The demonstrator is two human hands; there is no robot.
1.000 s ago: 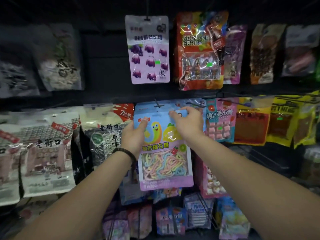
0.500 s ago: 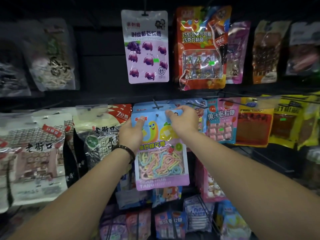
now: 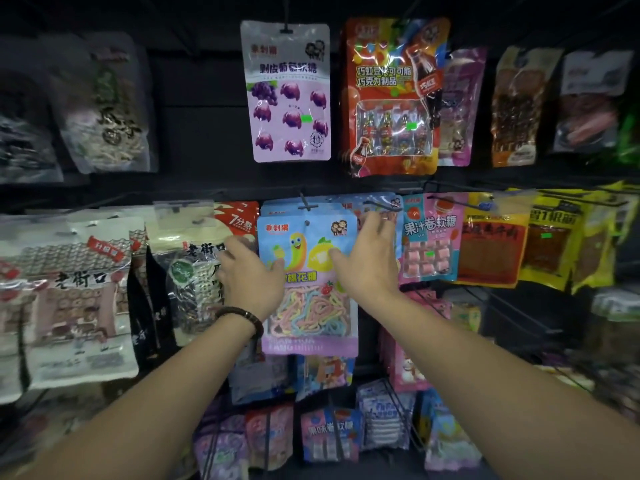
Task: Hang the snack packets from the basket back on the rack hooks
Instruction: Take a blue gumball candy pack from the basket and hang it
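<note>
Rack (image 3: 207,140): a dark back panel is seen, with wire hooks in rows; hanging packets are carried on three levels.

Left white packets (image 3: 79,306): large pouches are hung at the left of the middle row; ring-shaped snacks are shown in their windows.

Red packet (image 3: 391,98): it is hung in the upper row, right of centre; small bottle-shaped sweets are seen through its clear window.

Grape packet (image 3: 289,95): it is hung alone at upper centre; purple grapes are printed on it and no window is seen.

Blue packet (image 3: 311,306): the task's packet is placed at the centre of the middle row, in front of a stack of like blue packets; pastel strands are shown in its lower window. Its punched hole lies just below the hook tip; whether the wire passes through cannot be told.

Pink packet (image 3: 431,237): it is hung just right of the blue one; pink rolls are seen in its window.

Right hand (image 3: 369,265): it is released, fingers spread; the thumb is laid on the blue packet's front and the fingers are stretched past its right edge.

Left hand (image 3: 251,275): it is released, fingers extended though blurred; the thumb is touching the packet's left edge.

Bracelet (image 3: 242,315): dark beads are worn on the left wrist.

Hook (image 3: 306,206): a cross-tipped wire is seen above the blue packet's top edge.
</note>
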